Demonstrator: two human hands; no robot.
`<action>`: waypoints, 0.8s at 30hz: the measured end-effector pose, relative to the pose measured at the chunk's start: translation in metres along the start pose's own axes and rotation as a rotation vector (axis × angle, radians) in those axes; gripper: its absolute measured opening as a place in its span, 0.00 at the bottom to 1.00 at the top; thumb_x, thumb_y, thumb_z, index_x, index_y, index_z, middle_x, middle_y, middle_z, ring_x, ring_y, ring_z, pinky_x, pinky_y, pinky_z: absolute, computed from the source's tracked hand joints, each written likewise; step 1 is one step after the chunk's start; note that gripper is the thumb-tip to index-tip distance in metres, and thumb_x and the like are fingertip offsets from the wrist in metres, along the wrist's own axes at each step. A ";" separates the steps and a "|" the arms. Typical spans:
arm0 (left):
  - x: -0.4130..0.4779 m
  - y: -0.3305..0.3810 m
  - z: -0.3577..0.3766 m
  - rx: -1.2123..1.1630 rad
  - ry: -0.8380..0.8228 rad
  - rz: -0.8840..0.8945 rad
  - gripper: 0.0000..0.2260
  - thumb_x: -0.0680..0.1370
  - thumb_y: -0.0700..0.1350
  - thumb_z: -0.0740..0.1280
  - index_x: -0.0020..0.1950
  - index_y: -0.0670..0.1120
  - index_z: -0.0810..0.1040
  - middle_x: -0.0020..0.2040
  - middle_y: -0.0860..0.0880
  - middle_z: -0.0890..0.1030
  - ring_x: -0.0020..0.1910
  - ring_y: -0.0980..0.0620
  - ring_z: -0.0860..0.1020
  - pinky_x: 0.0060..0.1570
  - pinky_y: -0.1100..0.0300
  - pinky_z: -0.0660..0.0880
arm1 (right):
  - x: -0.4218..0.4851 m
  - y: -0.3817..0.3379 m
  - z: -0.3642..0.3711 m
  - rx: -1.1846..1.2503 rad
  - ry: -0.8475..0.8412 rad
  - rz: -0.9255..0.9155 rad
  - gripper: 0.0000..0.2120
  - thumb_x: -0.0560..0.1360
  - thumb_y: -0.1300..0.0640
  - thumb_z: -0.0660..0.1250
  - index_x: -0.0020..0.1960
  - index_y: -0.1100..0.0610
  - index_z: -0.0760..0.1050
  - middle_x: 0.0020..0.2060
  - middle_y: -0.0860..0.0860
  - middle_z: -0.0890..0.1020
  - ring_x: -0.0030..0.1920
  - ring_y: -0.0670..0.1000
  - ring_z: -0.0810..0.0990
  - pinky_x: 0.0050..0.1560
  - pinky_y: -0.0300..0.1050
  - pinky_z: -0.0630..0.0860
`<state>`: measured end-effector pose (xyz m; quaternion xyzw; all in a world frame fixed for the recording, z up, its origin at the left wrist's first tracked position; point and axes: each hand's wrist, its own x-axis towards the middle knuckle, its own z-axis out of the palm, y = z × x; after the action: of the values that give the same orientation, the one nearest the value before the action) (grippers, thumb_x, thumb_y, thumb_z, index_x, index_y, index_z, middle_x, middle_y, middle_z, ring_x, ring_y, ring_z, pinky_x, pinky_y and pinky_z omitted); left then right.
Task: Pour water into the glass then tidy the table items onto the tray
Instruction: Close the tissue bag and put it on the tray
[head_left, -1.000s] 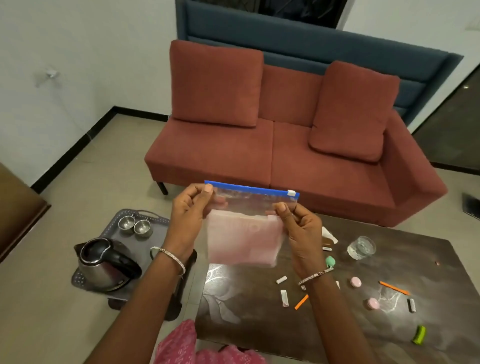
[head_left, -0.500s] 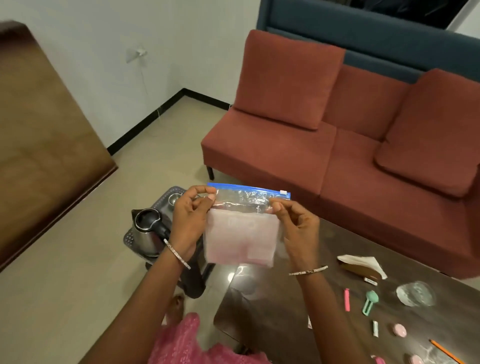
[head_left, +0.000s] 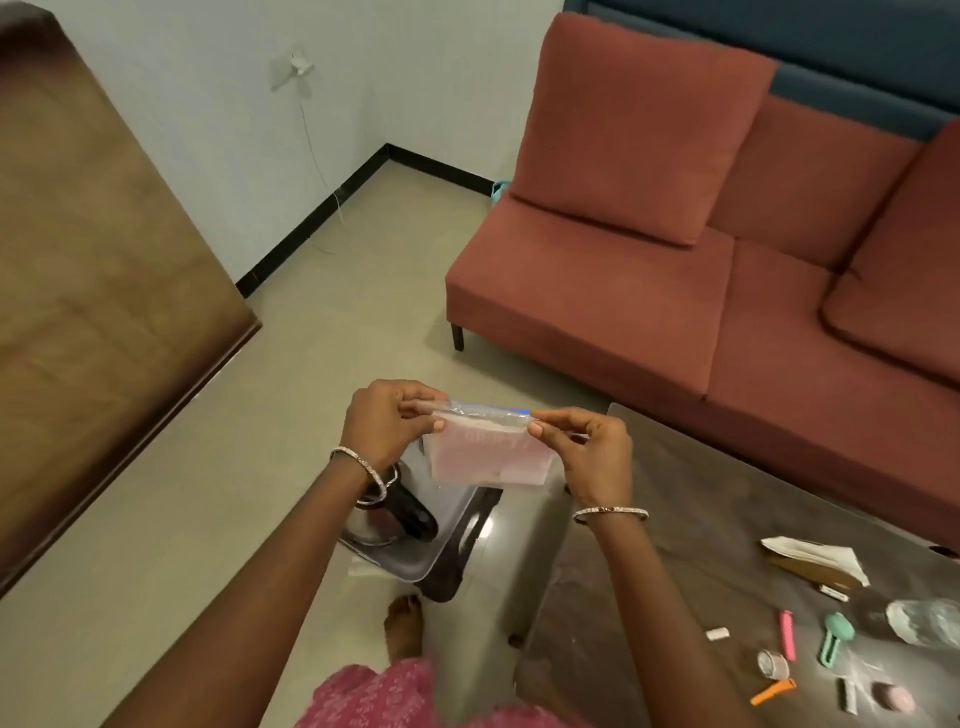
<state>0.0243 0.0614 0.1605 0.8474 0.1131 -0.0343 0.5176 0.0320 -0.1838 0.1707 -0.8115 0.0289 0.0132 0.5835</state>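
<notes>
A clear zip bag (head_left: 491, 457) with a blue seal strip and pink contents hangs between both hands. My left hand (head_left: 387, 423) pinches its top left corner and my right hand (head_left: 589, 449) pinches its top right corner. The bag is held over the grey metal tray (head_left: 447, 545), which sits on a low dark stand left of the table. A steel kettle (head_left: 387, 525) with a black handle rests on that tray, partly hidden by my left wrist. The glass (head_left: 927, 621) of water stands on the dark table (head_left: 675, 519) at the far right.
Small items lie scattered on the table's right part: a white paper wrapper (head_left: 815, 556), a pink pen (head_left: 787, 634), a mint green clip (head_left: 834, 642), an orange piece (head_left: 774, 692) and pink erasers. A red sofa (head_left: 675, 260) stands behind, a wooden panel (head_left: 93, 270) at left. A bare foot (head_left: 404, 626) is on the floor.
The view has swung left and down. Both hands have lowered the zip bag from chest height toward the tray with the kettle, still pinching its top corners.
</notes>
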 end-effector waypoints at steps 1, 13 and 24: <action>0.010 -0.007 -0.007 0.078 0.009 0.016 0.12 0.65 0.41 0.80 0.46 0.54 0.86 0.41 0.56 0.86 0.41 0.59 0.84 0.46 0.59 0.80 | 0.006 0.003 0.011 -0.030 0.018 -0.003 0.11 0.67 0.61 0.79 0.40 0.45 0.84 0.34 0.37 0.84 0.38 0.37 0.80 0.42 0.28 0.73; 0.117 -0.107 -0.044 0.269 -0.096 0.001 0.05 0.70 0.46 0.77 0.45 0.50 0.87 0.47 0.51 0.83 0.44 0.52 0.81 0.52 0.51 0.78 | 0.045 0.065 0.142 -0.427 0.011 0.022 0.03 0.72 0.55 0.75 0.41 0.52 0.82 0.40 0.42 0.81 0.51 0.52 0.76 0.46 0.25 0.63; 0.159 -0.187 -0.023 0.289 -0.223 -0.151 0.07 0.74 0.41 0.70 0.47 0.52 0.86 0.45 0.51 0.86 0.47 0.50 0.82 0.52 0.54 0.77 | 0.073 0.133 0.191 -0.629 -0.165 0.209 0.06 0.77 0.53 0.69 0.49 0.54 0.83 0.44 0.49 0.85 0.52 0.52 0.77 0.43 0.41 0.67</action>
<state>0.1348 0.1881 -0.0190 0.8929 0.1121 -0.1828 0.3959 0.0988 -0.0470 -0.0204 -0.9405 0.0591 0.1465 0.3007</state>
